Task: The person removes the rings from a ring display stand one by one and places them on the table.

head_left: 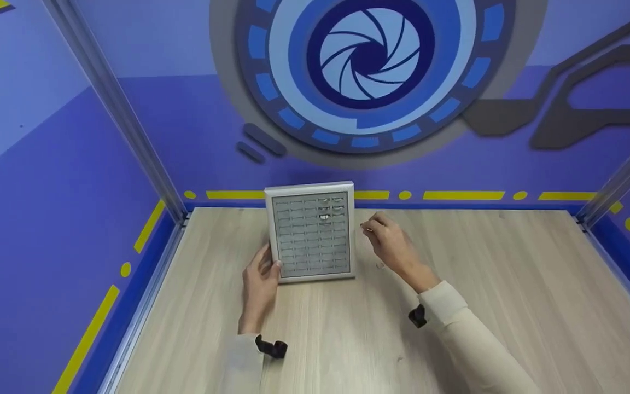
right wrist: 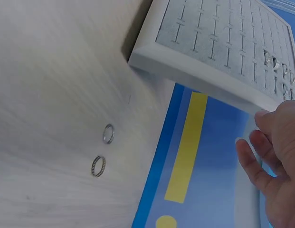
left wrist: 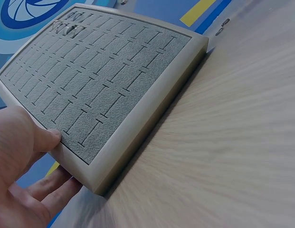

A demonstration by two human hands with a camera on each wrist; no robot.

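Note:
A ring display tray (head_left: 312,241) with a pale frame and a grey slotted pad stands tilted up on the table. My left hand (head_left: 260,282) grips its lower left side, thumb (left wrist: 53,136) on the front edge and fingers behind. Several silver rings (head_left: 324,217) sit in the slots at the tray's upper right. Just off the tray's right side is my right hand (head_left: 389,243), its thumb and forefinger pinching a small shiny ring, mostly hidden by the fingertips. On the table below lie a plain silver ring (right wrist: 109,134) and a darker patterned ring (right wrist: 98,166).
The wooden table (head_left: 337,339) ends at a blue back wall (head_left: 184,126) with yellow stripes, close behind the tray. Metal posts (head_left: 118,104) stand at the table's back corners. A small black wrist camera (head_left: 418,316) sits at the right cuff.

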